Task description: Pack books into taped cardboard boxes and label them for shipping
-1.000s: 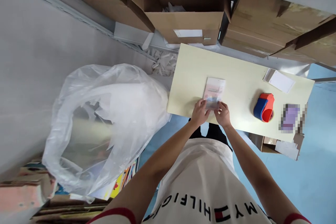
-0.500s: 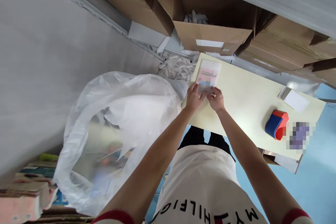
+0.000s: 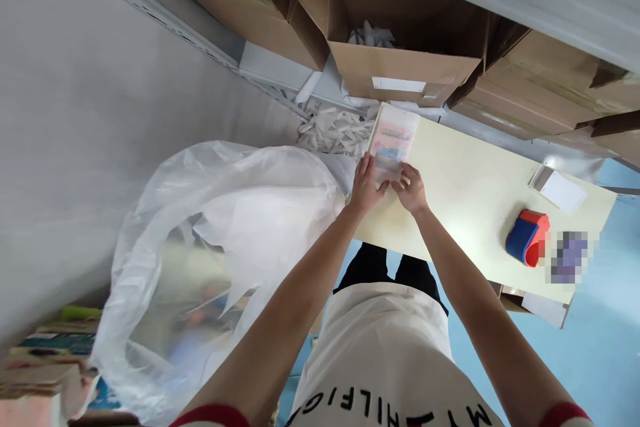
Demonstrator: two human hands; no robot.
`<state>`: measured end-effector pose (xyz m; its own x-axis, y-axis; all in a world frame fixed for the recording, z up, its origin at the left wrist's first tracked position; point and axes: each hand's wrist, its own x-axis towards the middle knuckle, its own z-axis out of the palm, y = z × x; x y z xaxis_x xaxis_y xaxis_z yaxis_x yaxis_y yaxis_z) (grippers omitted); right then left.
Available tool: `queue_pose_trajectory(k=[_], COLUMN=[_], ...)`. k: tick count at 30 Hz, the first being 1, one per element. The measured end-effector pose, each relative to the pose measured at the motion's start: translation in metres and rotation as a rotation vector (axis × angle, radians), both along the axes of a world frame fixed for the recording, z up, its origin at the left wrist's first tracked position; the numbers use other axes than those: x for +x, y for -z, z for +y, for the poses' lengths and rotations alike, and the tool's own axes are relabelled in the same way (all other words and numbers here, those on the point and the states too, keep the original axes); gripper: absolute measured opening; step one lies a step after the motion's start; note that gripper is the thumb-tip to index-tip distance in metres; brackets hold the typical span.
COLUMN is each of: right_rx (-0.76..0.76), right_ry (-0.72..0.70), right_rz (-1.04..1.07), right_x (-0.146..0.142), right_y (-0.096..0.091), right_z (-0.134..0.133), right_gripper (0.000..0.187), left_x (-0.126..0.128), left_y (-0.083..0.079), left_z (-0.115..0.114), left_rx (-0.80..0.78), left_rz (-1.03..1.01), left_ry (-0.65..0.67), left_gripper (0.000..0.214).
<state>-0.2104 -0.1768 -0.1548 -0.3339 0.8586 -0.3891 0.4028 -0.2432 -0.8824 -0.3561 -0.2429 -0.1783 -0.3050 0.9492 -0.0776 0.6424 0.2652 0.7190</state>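
Note:
A flat, translucent plastic packet (image 3: 393, 140) with pink and blue print or contents lies at the left end of the cream table (image 3: 460, 173). My left hand (image 3: 367, 185) rests along the packet's near left edge, fingers stretched out together and thumb apart. At the near right corner, my right hand (image 3: 411, 188) has its fingers curled in a pinch on the packet's edge. Both thumbs point toward each other at the near edge. What exactly is inside the packet is too blurred to tell.
Left of the table stands a large clear plastic bag (image 3: 240, 167), open at the top. Cardboard boxes (image 3: 405, 63) line the shelf behind, with white scraps (image 3: 335, 130) beside them. A red and blue holder (image 3: 527, 238) and white cards (image 3: 565, 191) sit on the table's right side.
The packet has shifted slightly left and toward me. My left hand's fingers have straightened along its edge; the right hand stays at its corner.

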Motion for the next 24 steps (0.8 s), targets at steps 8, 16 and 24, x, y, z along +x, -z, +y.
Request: queue_pose_trajectory(k=[8,16,24], right_rx=[-0.129,-0.204,-0.250], right_ry=[0.007,-0.046,-0.230], right_rz=[-0.089,-0.060,-0.014], right_x=[0.062,0.149,0.209], right_y=[-0.025,-0.055,-0.092], right_z=[-0.031,-0.055,-0.082], right_gripper=[0.064,0.063,0.053], left_x=[0.043,0.118,0.182], left_y=[-0.019,-0.071,-0.125], left_z=[-0.048,-0.114,-0.204], left_rx=[-0.150,-0.371,-0.392], left_rz=[-0.082,-0.204,-0.352], left_ry=[-0.054,-0.103,-0.261], left_gripper=[0.079,0.057,0.047])
